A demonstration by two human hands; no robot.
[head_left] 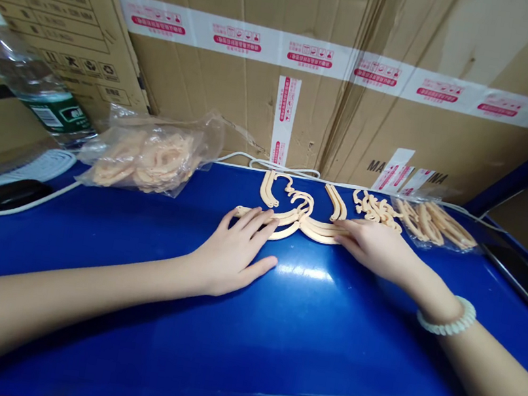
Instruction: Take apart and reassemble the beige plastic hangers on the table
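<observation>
Several beige folding hangers (321, 232) lie stacked in the middle of the blue table, curved arms spread to both sides and hooks pointing away from me. My left hand (241, 247) rests on their left arms, fingers stretched out and thumb apart. At the other end, my right hand (375, 248) has thumb and fingers closed around the right arm ends. Behind the stack lie loose curved hanger arms, some to the left (269, 189) and some to the right (336, 203), with a loose hook (284, 181) between. A pile of small hooks (375, 209) sits beyond my right hand.
At the left stand a bagged heap of beige pieces (151, 158), a water bottle (48, 80) and a dark oval object (16, 194). Bagged hanger arms (436, 224) and a phone-like dark slab (526, 283) lie right. A white cable (278, 168) runs before cardboard boxes (239, 95).
</observation>
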